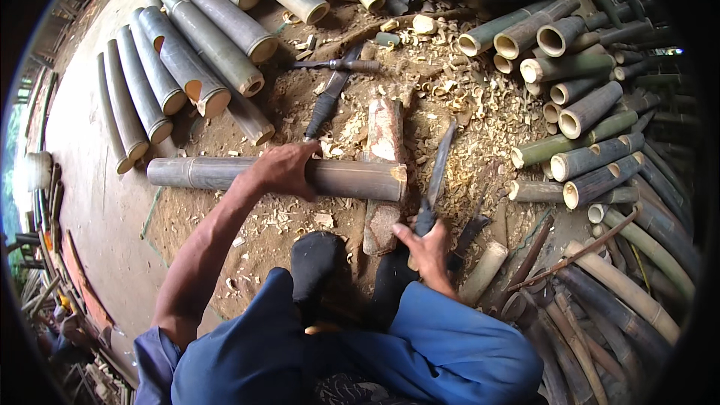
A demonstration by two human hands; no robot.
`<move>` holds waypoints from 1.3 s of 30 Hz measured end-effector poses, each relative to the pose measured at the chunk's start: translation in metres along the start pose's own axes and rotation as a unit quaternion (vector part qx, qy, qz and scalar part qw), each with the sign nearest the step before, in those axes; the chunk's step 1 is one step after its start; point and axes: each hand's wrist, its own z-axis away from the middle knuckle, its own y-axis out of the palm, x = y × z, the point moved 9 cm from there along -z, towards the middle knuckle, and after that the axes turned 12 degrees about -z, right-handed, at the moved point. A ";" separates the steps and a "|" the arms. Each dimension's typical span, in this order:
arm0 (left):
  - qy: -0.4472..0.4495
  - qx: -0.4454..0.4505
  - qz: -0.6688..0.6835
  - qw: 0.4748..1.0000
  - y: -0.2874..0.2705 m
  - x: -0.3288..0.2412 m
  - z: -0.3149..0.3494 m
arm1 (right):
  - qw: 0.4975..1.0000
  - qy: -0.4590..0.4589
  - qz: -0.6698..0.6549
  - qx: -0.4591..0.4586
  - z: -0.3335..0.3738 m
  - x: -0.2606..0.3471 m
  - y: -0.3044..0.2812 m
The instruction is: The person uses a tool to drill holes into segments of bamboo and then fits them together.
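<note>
A dark grey bamboo pole (pixel 345 178) lies crosswise in front of me, its right end resting over a short wooden block (pixel 384 131) on the ground. My left hand (pixel 281 171) grips the pole from above, near its middle. In my right hand (pixel 429 249) is a long-bladed knife (pixel 439 169), held by its dark wrapped handle. The blade points away from me, just right of the pole's cut end and apart from it. Beyond my left hand lie another knife with a dark wrapped handle (pixel 322 114) and a thin tool with a wooden handle (pixel 358 65).
Cut bamboo poles (pixel 206 41) lie in a row at the far left. More bamboo pieces (pixel 592 109) are piled along the right. Pale shavings (pixel 480 135) cover the dirt around the block. My feet in dark socks (pixel 316 264) are close to the block's near end.
</note>
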 end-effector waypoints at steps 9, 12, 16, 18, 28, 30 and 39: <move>-0.035 -0.032 0.005 0.999 -0.002 -0.027 -0.140 | 0.987 0.002 -0.148 0.068 0.009 -0.012 0.050; -0.058 -0.022 0.112 0.992 -0.014 -0.062 -0.133 | 0.995 -0.011 -0.092 0.041 0.014 -0.030 0.030; 0.070 -0.068 0.165 0.981 -0.035 -0.099 -0.116 | 0.989 -0.053 -0.135 0.027 0.028 -0.026 0.031; 0.039 -0.101 0.100 0.989 -0.031 -0.100 -0.115 | 0.985 -0.057 -0.162 0.034 0.029 -0.017 0.034; 0.027 -0.011 -0.060 0.998 -0.015 -0.064 -0.016 | 0.996 -0.081 -0.034 -0.007 0.009 0.003 -0.029; -0.031 0.070 -0.119 0.990 -0.009 -0.026 0.009 | 0.979 -0.203 0.034 0.001 0.007 0.025 -0.027; -0.008 0.058 -0.123 0.991 -0.002 -0.025 -0.001 | 0.966 -0.199 0.151 0.073 0.015 0.061 -0.022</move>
